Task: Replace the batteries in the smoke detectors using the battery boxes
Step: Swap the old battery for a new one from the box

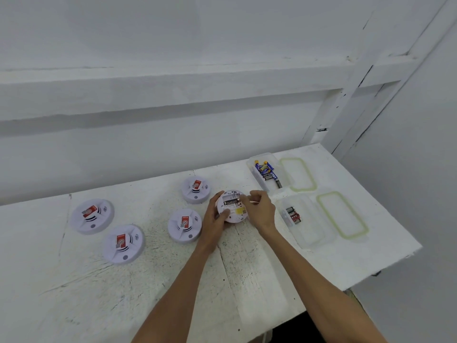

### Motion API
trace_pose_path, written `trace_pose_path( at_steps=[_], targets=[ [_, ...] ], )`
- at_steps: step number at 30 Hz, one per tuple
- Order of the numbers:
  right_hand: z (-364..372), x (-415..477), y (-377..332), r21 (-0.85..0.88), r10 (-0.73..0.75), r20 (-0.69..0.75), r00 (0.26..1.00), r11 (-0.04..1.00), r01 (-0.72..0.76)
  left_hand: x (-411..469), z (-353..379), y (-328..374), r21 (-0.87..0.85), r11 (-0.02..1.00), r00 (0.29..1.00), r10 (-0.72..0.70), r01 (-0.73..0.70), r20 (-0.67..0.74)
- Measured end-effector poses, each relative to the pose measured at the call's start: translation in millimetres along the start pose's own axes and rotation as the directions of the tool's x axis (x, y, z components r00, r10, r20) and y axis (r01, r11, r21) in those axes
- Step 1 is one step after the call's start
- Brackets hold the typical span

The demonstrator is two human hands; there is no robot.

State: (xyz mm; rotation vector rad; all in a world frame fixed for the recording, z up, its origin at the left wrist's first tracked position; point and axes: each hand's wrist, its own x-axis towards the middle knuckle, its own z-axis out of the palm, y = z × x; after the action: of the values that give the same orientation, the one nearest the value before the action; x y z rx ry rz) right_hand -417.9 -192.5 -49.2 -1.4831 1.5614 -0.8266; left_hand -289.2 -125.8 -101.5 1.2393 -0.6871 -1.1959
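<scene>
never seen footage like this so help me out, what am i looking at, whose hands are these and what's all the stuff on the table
There is no machine here. It is one picture from a camera worn on a person's head, looking down at their bare hands over a white table. The left hand grips a smoke detector turned back side up, with its battery bay open. The right hand has its fingers at that bay; whether it pinches anything is too small to tell. Four more detectors lie face up. The far box holds blue batteries and the near box holds red-and-black batteries. Both boxes are open.
</scene>
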Motion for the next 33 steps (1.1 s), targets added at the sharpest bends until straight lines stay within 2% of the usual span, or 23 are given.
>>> trace_pose_path(
  at_steps=[5,8,15,20,25,29,33],
  targets=[
    [0.8,9.6,2.6,-0.046,-0.046,0.093,0.995,0.998,0.050,1.0,8.4,4.1,-0.033,0.999,0.996,0.006,-0.009,-0.092],
    [0.1,13.6,-6.8,-0.166,-0.111,0.145,0.983,0.977,0.135,3.7,11.3,-1.6,-0.054,0.998,0.985,0.015,-0.025,-0.174],
    [-2.8,16.3,-9.6,-0.286,-0.118,0.184,0.976,0.943,0.168,7.0,14.1,1.2,-0.045,0.998,0.987,0.028,-0.036,-0.158],
    [-28.5,33.3,-29.6,-0.437,-0.084,0.302,0.950,0.873,0.216,-0.5,16.9,1.6,-0.005,0.998,0.991,0.061,-0.062,-0.119],
    [-59.1,86.6,-32.8,-0.545,-0.127,0.049,0.991,0.828,0.133,-5.0,5.6,-0.4,0.005,0.999,0.998,0.040,-0.040,-0.057],
    [-78.6,117.7,-29.7,-0.730,0.020,0.076,0.997,0.682,0.042,-3.3,3.6,-4.1,0.082,0.996,0.998,0.050,-0.047,-0.036],
    [-76.4,133.0,-25.4,-0.815,0.111,0.119,0.987,0.578,0.033,-4.0,7.7,-2.7,0.132,0.989,0.996,0.078,-0.072,-0.038]
  ],
)
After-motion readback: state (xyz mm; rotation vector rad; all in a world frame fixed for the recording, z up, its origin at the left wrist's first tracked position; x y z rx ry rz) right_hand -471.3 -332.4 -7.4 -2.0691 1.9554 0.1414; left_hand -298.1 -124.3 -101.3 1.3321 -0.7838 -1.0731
